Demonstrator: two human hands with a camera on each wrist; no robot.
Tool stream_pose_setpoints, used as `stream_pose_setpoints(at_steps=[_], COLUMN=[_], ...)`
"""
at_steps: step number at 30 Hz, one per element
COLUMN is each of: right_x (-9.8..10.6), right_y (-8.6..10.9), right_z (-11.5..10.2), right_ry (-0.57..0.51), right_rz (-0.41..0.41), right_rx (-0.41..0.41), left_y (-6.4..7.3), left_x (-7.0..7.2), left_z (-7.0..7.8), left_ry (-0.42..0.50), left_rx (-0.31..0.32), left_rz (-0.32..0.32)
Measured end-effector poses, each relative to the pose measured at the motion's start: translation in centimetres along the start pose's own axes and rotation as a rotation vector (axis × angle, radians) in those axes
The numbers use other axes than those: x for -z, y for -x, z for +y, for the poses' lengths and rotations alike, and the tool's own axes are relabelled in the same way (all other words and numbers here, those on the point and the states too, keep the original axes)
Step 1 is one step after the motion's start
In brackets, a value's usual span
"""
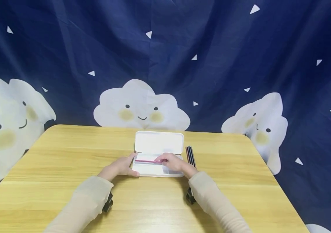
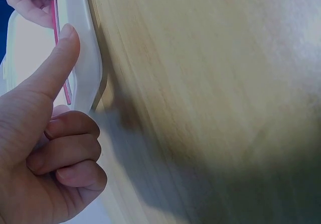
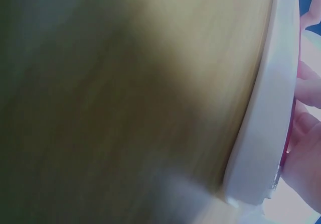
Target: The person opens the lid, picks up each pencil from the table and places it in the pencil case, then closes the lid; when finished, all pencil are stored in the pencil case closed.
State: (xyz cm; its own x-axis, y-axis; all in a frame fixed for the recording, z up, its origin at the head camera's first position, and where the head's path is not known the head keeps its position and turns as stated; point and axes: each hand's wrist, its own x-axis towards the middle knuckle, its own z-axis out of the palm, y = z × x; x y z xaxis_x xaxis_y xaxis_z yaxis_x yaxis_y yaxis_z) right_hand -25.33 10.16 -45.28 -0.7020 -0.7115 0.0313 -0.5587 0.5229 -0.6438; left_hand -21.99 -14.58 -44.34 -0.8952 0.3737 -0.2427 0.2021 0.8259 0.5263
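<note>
A white pencil case (image 1: 148,170) lies on the table, its lid (image 1: 159,141) swung up at the far side. My left hand (image 1: 121,166) grips the case's left end, thumb at the near corner and fingers toward the back. In the left wrist view that thumb (image 2: 59,58) stretches across the case's edge while the other fingers curl. My right hand (image 1: 171,161) reaches over the tray and pinches a slim red pencil (image 1: 145,161). The pencil lies lengthwise along the case, a silvery band showing near one end in the right wrist view. The fingertips partly cover it.
Several dark pencils (image 1: 191,156) lie side by side just right of the case, partly behind my right wrist. The wooden table (image 1: 66,155) has rounded far corners. Behind it hangs a dark blue curtain (image 1: 171,45) printed with clouds.
</note>
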Motion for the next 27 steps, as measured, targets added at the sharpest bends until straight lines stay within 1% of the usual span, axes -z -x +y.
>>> stream_pose_setpoints(at_steps=[4,6,12,19,24,27], right_x=[-0.2,-0.2,-0.2,0.0,0.4,0.6], right_y=[0.2,0.2,0.2,0.5,1.0,1.2], right_z=[0.0,0.0,0.3,0.5,0.4,0.5], right_ry=[0.000,0.002,-0.008,-0.085,-0.143,-0.214], right_rz=[-0.027,-0.029,-0.033,-0.033,-0.026,-0.024], right_rx=[-0.027,-0.022,-0.001,-0.030,-0.072,-0.094], left_y=[-0.1,-0.1,0.1,0.0,0.0,0.1], left_x=[-0.3,-0.3,-0.1,0.0,0.0,0.0], left_z=[0.1,0.1,0.2,0.1,0.0,-0.1], left_ry=[0.015,0.022,0.020,0.014,0.010,0.009], left_rx=[-0.005,-0.012,-0.010,-0.014,-0.005,0.002], left_rz=[-0.005,-0.001,0.001,-0.004,-0.009,-0.013])
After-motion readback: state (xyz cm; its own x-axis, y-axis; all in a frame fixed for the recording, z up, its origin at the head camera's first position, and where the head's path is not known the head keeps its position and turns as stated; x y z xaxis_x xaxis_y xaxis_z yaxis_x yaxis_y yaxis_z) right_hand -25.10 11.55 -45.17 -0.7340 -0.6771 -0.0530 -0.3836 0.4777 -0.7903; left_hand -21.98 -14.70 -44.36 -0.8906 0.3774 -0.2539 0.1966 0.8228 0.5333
